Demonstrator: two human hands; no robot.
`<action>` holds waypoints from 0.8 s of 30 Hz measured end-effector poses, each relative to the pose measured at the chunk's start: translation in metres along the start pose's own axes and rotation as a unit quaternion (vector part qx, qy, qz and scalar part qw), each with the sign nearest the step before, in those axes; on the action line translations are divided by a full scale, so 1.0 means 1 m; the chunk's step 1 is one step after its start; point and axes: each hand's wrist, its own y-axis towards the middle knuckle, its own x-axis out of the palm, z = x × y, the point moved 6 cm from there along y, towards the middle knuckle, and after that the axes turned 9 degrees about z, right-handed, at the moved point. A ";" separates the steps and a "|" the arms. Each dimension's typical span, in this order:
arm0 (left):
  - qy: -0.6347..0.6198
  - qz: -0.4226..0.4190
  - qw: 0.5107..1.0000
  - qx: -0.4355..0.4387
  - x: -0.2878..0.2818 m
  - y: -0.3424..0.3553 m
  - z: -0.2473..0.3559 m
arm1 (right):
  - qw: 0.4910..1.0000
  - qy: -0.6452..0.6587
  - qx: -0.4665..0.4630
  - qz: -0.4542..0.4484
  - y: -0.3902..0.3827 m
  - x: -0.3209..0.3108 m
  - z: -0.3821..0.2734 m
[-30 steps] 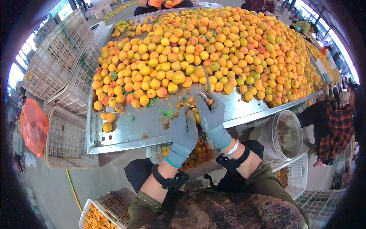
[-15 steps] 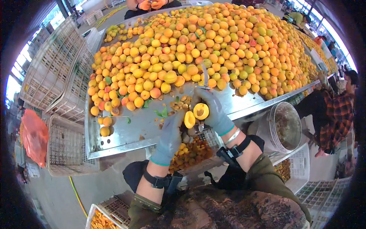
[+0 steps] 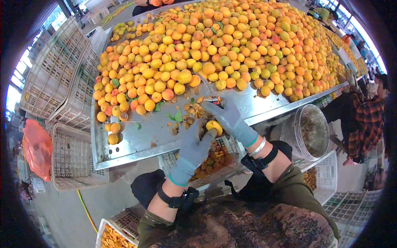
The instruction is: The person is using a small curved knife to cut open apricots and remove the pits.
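Both my hands wear grey gloves with teal cuffs and meet over the near edge of a metal table (image 3: 157,134). My left hand (image 3: 194,144) is closed, its thumb against a cut yellow apricot piece (image 3: 214,126). Close beside that piece, my right hand (image 3: 231,118) grips a small knife (image 3: 213,99) with an orange-ended handle; the curved blade points away over the table. Whether the right fingers also touch the piece is unclear. A small heap of brown apricot pits (image 3: 192,112) lies just beyond my hands. Whole apricots (image 3: 231,45) are piled across the table.
Below the table edge stands a crate of apricot pieces (image 3: 215,161). A white bucket (image 3: 310,132) is at the right, near a seated person in a plaid shirt (image 3: 366,124). Stacked crates (image 3: 56,74) and a red plastic bag (image 3: 37,149) are at left. More cut fruit fills a crate (image 3: 113,237) below.
Two open apricot halves showed between my hands; now one piece is visible at my left thumb. My right hand has tilted, swinging the knife blade left and lower.
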 end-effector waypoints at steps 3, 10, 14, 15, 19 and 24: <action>-0.187 -0.024 0.966 -0.178 0.000 0.005 -0.012 | 0.997 0.075 -0.022 -0.027 0.000 0.004 -0.003; -0.105 0.065 0.991 -0.044 -0.016 0.017 0.014 | 0.988 0.116 0.002 -0.106 -0.008 0.017 -0.003; -0.138 0.090 0.986 -0.037 -0.017 0.012 0.030 | 0.973 0.174 0.056 -0.144 -0.015 0.022 -0.009; -0.164 0.090 0.981 -0.058 -0.017 0.012 0.035 | 0.975 0.155 0.041 -0.155 -0.017 0.022 -0.011; -0.202 0.092 0.974 -0.051 -0.012 0.009 0.030 | 0.964 -0.028 -0.219 -0.147 -0.016 0.018 -0.019; -0.193 0.069 0.976 -0.071 -0.013 0.012 0.026 | 0.959 0.215 0.115 -0.143 -0.015 0.023 -0.010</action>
